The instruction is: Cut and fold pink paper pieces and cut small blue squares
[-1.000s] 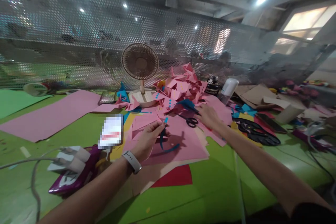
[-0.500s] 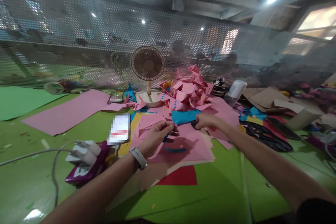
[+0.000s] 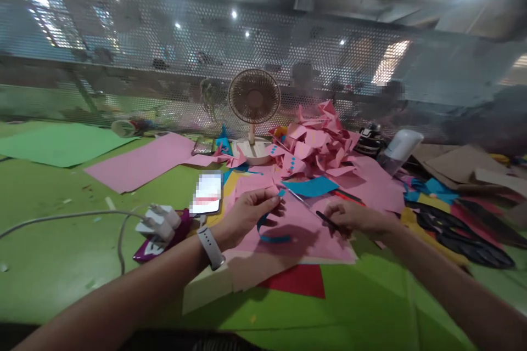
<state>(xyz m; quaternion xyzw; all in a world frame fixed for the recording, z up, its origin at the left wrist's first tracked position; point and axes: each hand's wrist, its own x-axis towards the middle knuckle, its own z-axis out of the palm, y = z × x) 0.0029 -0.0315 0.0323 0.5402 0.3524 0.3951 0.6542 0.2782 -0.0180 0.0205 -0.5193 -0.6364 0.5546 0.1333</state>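
Note:
My left hand (image 3: 249,213), wearing a grey-banded watch (image 3: 211,248) at the wrist, pinches a narrow blue paper strip (image 3: 275,239). The strip curls down below the fingers over pink paper sheets (image 3: 300,236). Closed around the black handle of a pair of scissors (image 3: 327,220) is my right hand (image 3: 349,219). The slim metal blades (image 3: 298,198) point up and left, near the left fingertips and apart from the strip. A flat blue paper piece (image 3: 310,186) lies just beyond the blades.
Behind are a heap of folded pink paper pieces (image 3: 317,140) and a small fan (image 3: 254,97). On the left lie a phone (image 3: 208,189) and a purple power bank with white plugs (image 3: 158,225). A black object with openings (image 3: 461,233) and a clear bottle (image 3: 401,151) stand rightward.
My right hand has come back toward me from the flat blue paper and now holds the scissors. My left hand still holds the strip. The view has turned left.

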